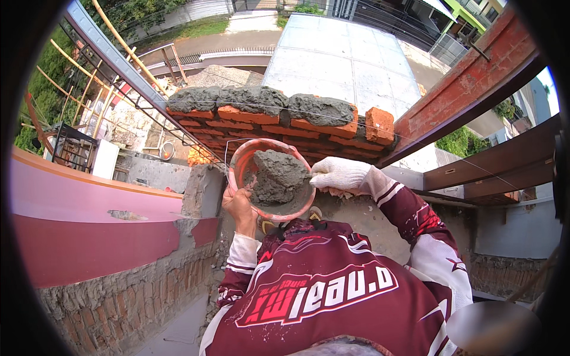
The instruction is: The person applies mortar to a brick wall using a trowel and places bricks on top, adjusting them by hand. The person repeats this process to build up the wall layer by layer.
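Orange-red round plastic bucket (240, 166), grey-smeared inside and carrying a large lump of wet grey mortar (279, 178), is between the person's two hands, just right of the left and just left of the right. The bare left hand (239, 206) grips its near left side, thumb over the rim. The right hand (341, 173), in a white knitted glove, is at the opposite side with fingers curled together; whether they pinch the rim or something else cannot be told. Beyond both hands stands a wall of orange-red bricks (246, 114) topped with more mortar.

Loaded like this, the bucket is probably heavy, its wall slightly flexible, its smeared rim perhaps slippery; the mortar looks dense, soft and sticky. Opposite sides of the rim, or one hand beneath the base, should give the steadiest hold.
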Motion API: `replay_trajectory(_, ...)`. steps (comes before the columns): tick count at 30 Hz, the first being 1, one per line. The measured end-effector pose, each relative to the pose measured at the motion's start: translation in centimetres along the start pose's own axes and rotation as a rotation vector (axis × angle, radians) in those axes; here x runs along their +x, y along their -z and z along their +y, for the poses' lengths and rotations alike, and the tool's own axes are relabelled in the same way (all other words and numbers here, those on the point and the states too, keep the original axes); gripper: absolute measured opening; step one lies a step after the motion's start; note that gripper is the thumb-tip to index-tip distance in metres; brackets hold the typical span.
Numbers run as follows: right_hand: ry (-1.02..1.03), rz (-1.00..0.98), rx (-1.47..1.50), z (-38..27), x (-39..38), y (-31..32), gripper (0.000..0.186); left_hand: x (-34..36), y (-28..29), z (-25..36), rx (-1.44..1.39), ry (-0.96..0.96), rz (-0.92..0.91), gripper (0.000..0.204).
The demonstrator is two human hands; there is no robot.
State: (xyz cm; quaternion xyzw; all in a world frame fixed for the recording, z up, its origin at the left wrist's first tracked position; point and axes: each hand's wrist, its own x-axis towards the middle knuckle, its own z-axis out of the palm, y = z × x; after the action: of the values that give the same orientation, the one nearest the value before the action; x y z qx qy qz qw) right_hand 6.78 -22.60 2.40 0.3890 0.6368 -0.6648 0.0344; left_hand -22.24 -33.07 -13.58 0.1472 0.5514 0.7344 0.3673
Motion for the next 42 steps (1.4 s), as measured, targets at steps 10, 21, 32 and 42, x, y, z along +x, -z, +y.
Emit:
replay_trajectory(10, 0.255, 0.811, -0.894, -1.5, -10.1, 11.9, 0.035, -0.4, 0.6, -1.5, -0.082, 0.006, -0.046, 0.055)
replay_trajectory(21, -0.247, 1.179, -1.271, -2.1, -15.0, 10.1, 0.032, 0.2, 1.3, -1.3, 0.023, 0.02, -0.075, 0.066)
replay_trajectory(32, 0.361, 1.161, -0.626, 0.6, -11.7, 3.3, 0.033, 0.8, 3.3, -1.4, -0.01, 0.12, -0.039, 0.022)
replay_trajectory(42, 0.622, 0.841, -1.072, 9.7, 0.9, -2.6, 0.022, 0.1, 5.4, 0.5, 0.1, 0.054, 0.127, 0.022)
